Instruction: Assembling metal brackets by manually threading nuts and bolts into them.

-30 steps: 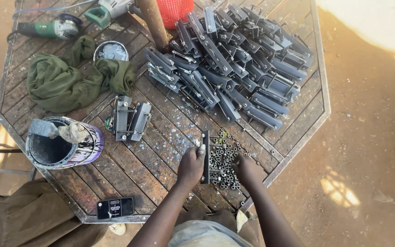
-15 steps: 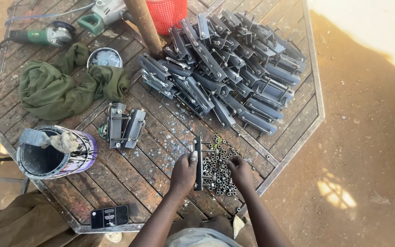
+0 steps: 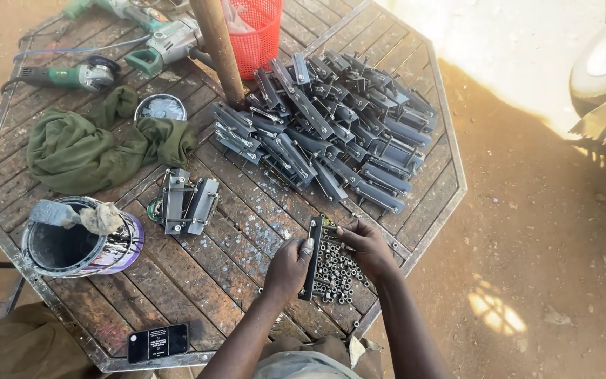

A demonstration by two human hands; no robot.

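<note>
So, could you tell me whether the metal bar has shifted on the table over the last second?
No: the metal bar still stands beside the nut pile; only the camera moved.

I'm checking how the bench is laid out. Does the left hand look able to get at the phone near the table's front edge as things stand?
Probably yes, once freed: the left hand now grips a dark metal bar. The phone lies face up on bare planks, nothing between them.
</note>
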